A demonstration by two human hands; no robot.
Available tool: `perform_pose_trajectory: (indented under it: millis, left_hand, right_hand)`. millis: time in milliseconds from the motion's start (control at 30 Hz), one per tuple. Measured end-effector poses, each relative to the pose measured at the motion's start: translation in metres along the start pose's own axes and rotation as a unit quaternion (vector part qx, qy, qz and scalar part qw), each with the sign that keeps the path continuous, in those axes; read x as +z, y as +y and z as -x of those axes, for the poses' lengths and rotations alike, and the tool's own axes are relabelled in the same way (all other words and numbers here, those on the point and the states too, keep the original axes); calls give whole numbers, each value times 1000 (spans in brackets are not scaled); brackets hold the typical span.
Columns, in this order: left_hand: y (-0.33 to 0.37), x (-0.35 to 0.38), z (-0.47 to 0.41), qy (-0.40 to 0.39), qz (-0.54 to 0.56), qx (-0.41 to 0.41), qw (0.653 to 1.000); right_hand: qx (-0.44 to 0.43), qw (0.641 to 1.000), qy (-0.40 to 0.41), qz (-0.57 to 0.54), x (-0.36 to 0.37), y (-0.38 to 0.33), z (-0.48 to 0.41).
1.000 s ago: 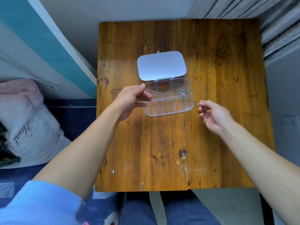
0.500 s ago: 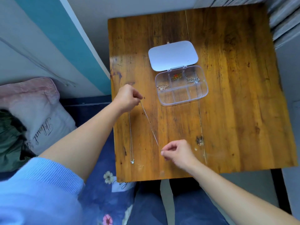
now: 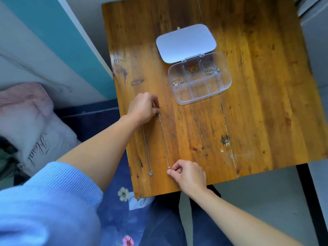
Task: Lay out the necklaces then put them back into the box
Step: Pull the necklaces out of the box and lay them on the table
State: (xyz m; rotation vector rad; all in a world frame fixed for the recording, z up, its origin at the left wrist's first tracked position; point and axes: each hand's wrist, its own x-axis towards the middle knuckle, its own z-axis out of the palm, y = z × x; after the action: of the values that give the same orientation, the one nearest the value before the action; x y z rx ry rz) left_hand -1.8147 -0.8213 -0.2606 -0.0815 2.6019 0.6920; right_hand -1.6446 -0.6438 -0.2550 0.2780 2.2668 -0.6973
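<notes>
Near the surface's (image 3: 257, 121) seven o'clock edge, we stretch a chain (image 3: 164, 139) taut: left hand (image 3: 143, 108) pinching its far end, right hand (image 3: 188, 174) pinching the near one, probably its clasp, so it lies straight beside the first necklace (image 3: 147, 151). The box (image 3: 199, 78) sits open toward one o'clock.

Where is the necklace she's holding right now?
In the head view, the held necklace is stretched straight over the table's near-left part, between the left hand and right hand, just right of the laid-out necklace.
</notes>
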Motion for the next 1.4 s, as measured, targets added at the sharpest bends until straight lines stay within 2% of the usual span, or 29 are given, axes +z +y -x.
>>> perform_pose_trajectory:
  millis: [100,233,333,533,633,867,1000,1100,1200,1300,1367,1400]
  left_hand:
    - [1,-6,-2,12,38,-14,999]
    - [12,-18,-14,62,146,-50,986]
    - [23,-16,-21,30,232,-83,969]
    - [36,-4,-22,-14,309,-121,943]
    - [39,-3,-21,-17,324,-124,938]
    - [40,2,-17,5,341,-144,929]
    - [43,3,-14,17,348,-152,925]
    - [44,3,-14,21,345,-157,925]
    - [46,2,-14,40,330,-157,930]
    - [53,-1,-16,128,238,-133,954]
    - [63,-6,-21,199,163,-86,963]
    - [71,-8,-25,208,129,-60,968]
  right_hand:
    - [-25,999,24,-15,-35,-7,-14]
    - [-74,984,156,-47,-110,-30,-69]
    - [-126,971,200,-26,-159,-63,-114]
    - [-186,964,114,153,-177,-116,-171]
    - [-198,947,107,231,-170,-122,-185]
    - [-202,927,100,300,-167,-134,-209]
    - [-225,936,73,261,-171,-129,-210]
    - [-241,956,52,158,-189,-118,-200]
    - [-218,974,24,59,-214,-101,-185]
    - [-166,985,-27,-29,-230,-77,-175]
    - [-140,985,-60,-82,-236,-64,-171]
    - [-132,983,-67,-104,-238,-59,-169]
